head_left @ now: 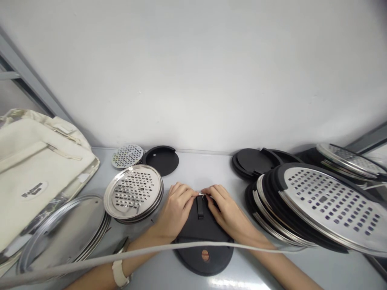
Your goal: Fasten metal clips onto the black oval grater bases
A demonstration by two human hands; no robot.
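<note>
In the head view, a black round plate [196,229] lies in front of me, and a lower black disc [201,264] with a round hole shows at its near edge. A short black strap [200,209] runs along the plate from its far edge. At the strap's far end is a small shiny metal piece [202,194]; its exact shape is too small to make out. My left hand [179,207] pinches this piece from the left, its fingers closed. My right hand [222,207] pinches it from the right, fingers also closed, with the palm edge over the plate.
Perforated metal grater discs [134,193] are stacked at left, beside plain metal discs [63,233] and a cream bag [45,173]. A tall stack of grater discs [332,205] with black rims leans at right. A pale cord [151,249] crosses over my forearms.
</note>
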